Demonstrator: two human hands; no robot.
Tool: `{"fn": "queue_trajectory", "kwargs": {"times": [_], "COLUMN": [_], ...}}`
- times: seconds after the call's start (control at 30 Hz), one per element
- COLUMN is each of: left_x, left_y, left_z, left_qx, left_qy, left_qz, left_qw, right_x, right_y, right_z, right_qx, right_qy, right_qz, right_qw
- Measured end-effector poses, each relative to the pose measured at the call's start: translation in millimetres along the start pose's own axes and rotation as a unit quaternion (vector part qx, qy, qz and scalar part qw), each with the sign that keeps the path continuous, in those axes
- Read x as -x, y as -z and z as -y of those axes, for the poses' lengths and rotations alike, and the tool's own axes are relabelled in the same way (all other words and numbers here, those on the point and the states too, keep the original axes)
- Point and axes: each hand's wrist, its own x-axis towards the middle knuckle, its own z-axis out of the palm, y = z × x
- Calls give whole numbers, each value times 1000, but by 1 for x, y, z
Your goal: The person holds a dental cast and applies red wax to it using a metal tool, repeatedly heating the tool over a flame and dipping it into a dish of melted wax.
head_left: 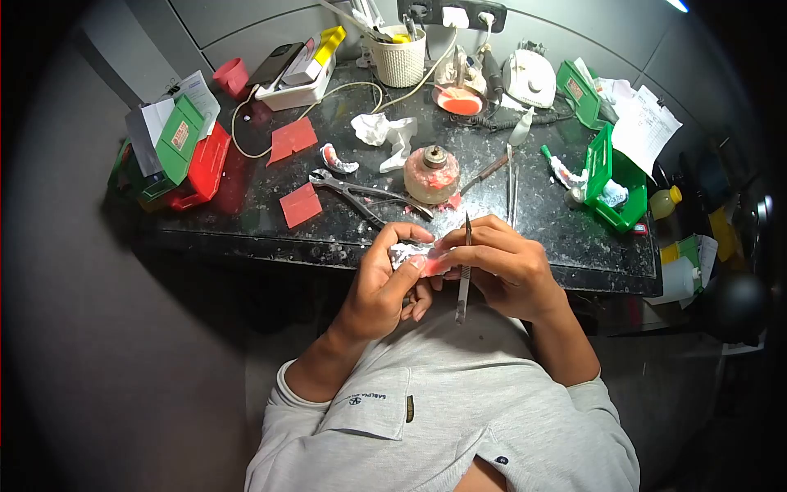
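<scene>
In front of my body, at the desk's near edge, my left hand [373, 287] is closed around a white plaster dental cast [402, 253] with pink wax [434, 265] on it. My right hand [512, 266] has a slim metal scalpel [464, 287] between its fingers, its pointed end up and its flat handle end down. The right fingertips also touch the wax side of the cast. Fingers cover much of the cast. Just beyond the hands stand a glass spirit lamp [432, 182] and large metal nippers [348, 191].
Pink wax sheets [301, 205] and a small cast with wax [338, 159] lie left. A wax knife [490, 170] and a dish of pink wax [459, 102] are beyond the lamp. Green box [616, 184] stands right, red box [205, 176] left. White cup [399, 61] holds tools.
</scene>
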Motion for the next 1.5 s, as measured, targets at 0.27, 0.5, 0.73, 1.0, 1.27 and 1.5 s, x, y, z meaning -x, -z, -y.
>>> {"fn": "queue_trajectory", "kwargs": {"times": [0.27,0.5,0.73,1.0,1.27,1.5], "left_x": [2,0,-8,-9,-33,-78], "left_y": [-2,6,16,23,53,70], "left_z": [-3,-10,-1,0,-28,-45], "left_qx": [-30,-31,187,253,107,78], "left_qy": [-14,30,111,58,-90,-143], "left_qz": [-6,59,171,119,23,18], "left_qw": [999,997,961,958,990,986], "right_x": [-2,3,5,5,-2,-47], "right_y": [0,10,19,33,68,64], "right_z": [0,-6,-8,-15,-48,-95], "right_qx": [-2,-42,-119,29,279,278], "right_qy": [22,-13,4,-63,-191,-199], "right_qz": [6,20,41,-34,40,171], "right_qw": [1000,999,992,997,940,924]}}
